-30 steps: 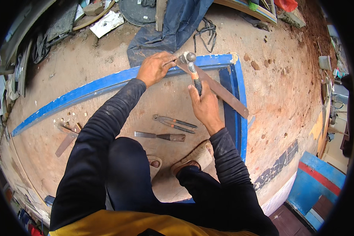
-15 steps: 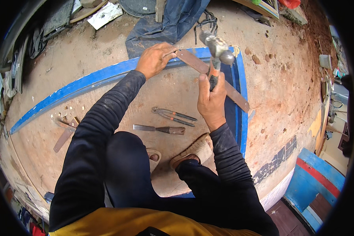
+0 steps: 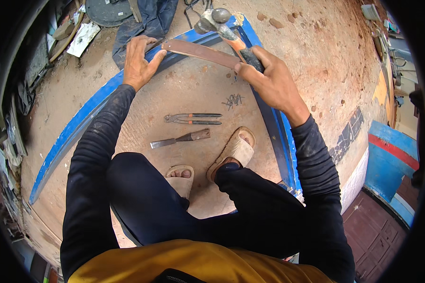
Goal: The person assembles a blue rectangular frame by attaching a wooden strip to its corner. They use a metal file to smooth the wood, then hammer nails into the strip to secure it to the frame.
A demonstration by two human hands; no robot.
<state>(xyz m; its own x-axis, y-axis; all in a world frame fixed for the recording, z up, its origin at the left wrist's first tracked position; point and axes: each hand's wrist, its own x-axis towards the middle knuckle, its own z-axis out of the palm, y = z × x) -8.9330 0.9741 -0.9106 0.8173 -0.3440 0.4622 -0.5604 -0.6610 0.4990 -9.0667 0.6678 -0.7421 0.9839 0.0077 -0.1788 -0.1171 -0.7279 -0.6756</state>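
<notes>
My right hand [image 3: 274,85] is closed round the black and orange handle of a hammer [image 3: 243,51], its metal head pointing up and left. My right thumb presses the near end of a flat brown wooden strip [image 3: 200,52], whose tip there is hidden by the hand. At the strip's other end my left hand [image 3: 139,61] pinches it between thumb and fingers. Beneath both hands is a blue wooden frame [image 3: 80,113] with a long curved side, lying on the ground; the strip spans its far corner.
Pincers [image 3: 193,119] with orange-marked handles, a chisel [image 3: 179,138] and a small heap of nails [image 3: 233,101] lie inside the frame, near my sandalled feet [image 3: 233,151]. Dark cloth [image 3: 151,23] lies beyond the frame. A blue panel with a red stripe [image 3: 392,153] is at right.
The strip has shifted from lying diagonally across the corner to being held between both hands. My right hand has turned with the hammer and reached the strip's end. The view has shifted.
</notes>
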